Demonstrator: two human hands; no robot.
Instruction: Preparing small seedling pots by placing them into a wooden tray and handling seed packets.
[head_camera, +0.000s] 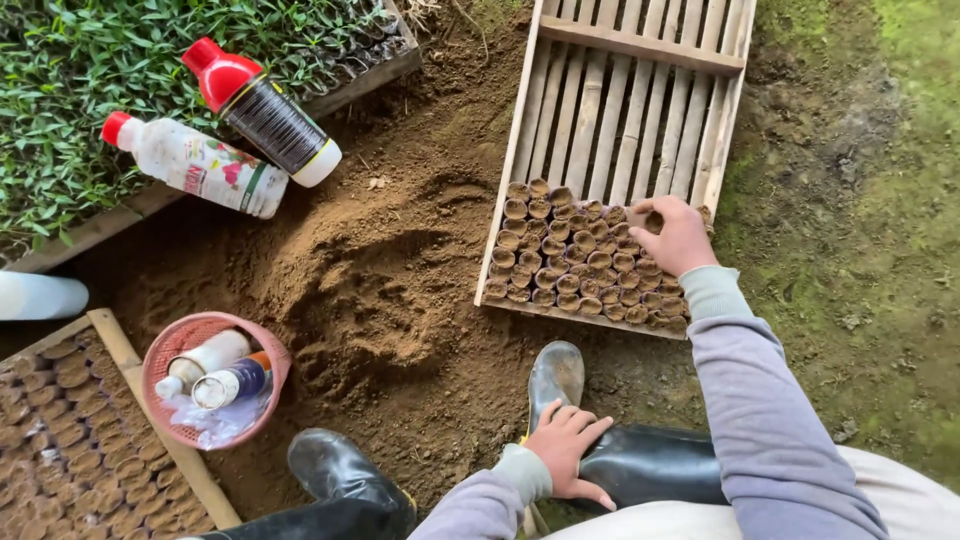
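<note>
The right hand (678, 236) is stretched out to the bamboo tray (640, 90) and lies on the small soil pots (570, 262) at the tray's near end. The fingers are curled around one pot at the upper right of the group — closed on it. The pots stand in tight rows and fill only the near part of the tray; the rest is bare slats.

The left hand (566, 450) is open, fingers spread, flat on the black rubber boot (640, 465), holding nothing.

A heap of loose soil (370, 290) lies left of the tray. Further left is a pink basket (205, 385) w/ 2 bottles inside, and two red-cap bottles (235, 135) lie near the seedling bed (80, 80).
</note>
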